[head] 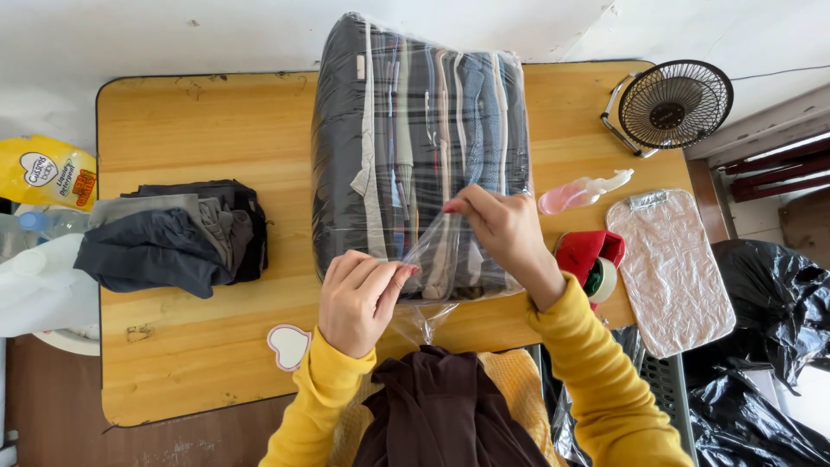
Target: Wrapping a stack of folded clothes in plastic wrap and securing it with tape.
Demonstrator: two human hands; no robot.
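A large clear plastic bag [406, 130] packed with a row of folded clothes lies on the wooden table [190, 130], its mouth toward me. My left hand [359, 298] pinches the loose plastic at the bag's near edge. My right hand [501, 229] pinches the same plastic flap a little higher, thumb and fingers together. The film is stretched between both hands. Both sleeves are yellow.
A pile of dark folded clothes [173, 238] sits at the table's left. A small black fan [674, 104], a pink spray bottle [579, 192], a red tape dispenser [592, 259] and a silvery pouch [670, 272] are at the right. Black bags [769, 303] lie beyond the table's right edge.
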